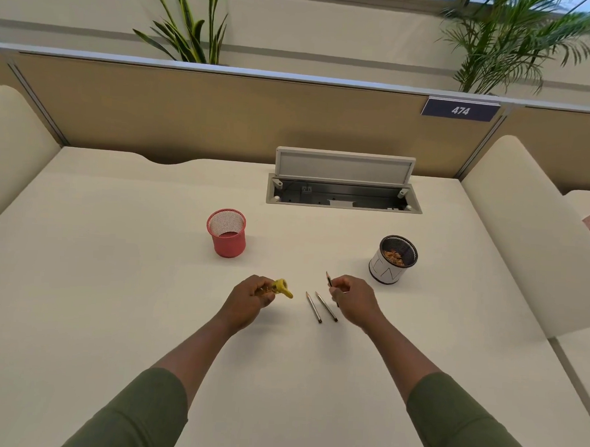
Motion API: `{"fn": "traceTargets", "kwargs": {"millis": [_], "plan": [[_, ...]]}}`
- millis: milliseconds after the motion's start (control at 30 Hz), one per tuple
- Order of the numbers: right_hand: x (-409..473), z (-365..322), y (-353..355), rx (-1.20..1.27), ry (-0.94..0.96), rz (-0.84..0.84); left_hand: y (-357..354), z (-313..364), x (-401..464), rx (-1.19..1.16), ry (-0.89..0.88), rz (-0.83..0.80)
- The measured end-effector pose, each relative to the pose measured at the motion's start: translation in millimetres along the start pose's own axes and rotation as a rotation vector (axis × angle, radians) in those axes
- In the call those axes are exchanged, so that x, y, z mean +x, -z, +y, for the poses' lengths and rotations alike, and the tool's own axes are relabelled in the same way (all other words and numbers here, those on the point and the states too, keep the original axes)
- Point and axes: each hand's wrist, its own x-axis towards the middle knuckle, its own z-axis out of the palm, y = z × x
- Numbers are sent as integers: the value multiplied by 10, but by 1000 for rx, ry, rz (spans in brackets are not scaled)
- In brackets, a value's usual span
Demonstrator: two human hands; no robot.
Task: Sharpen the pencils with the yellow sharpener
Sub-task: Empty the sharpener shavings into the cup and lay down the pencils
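My left hand (252, 301) grips the yellow sharpener (281, 287), whose crank end sticks out to the right of my fingers. A dark pencil (329, 280) is pinched in my right hand (352, 301), its tip pointing up and away from me. Two more dark pencils (320, 306) lie side by side on the white desk (112, 282) between my hands, tips pointing away. The hands are apart, with the sharpener and the held pencil not touching.
A red mesh cup (227, 233) stands behind my left hand. A black mesh cup (392, 259) wrapped in white paper holds pencil shavings behind my right hand. An open cable hatch (343, 188) sits at the desk's back. Padded dividers flank both sides.
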Motion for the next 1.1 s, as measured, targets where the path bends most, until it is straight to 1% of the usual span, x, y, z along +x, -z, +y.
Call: {"fn": "traceTargets", "kwargs": {"millis": [167, 400, 500, 700, 933, 1100], "plan": [[9, 113, 8, -197, 31, 72, -35, -15, -1, 5, -45, -11], [85, 226, -81, -445, 21, 27, -97, -8, 0, 44, 3, -23], [114, 278, -125, -460, 3, 20, -80, -35, -3, 41, 24, -36], [159, 344, -190, -474, 8, 26, -88, -64, -14, 166, -14, 16], [190, 385, -205, -429, 33, 40, -124, -58, -39, 142, -10, 29], [210, 408, -198, -436, 39, 19, -143, -59, -50, 132, 4, 42]]}}
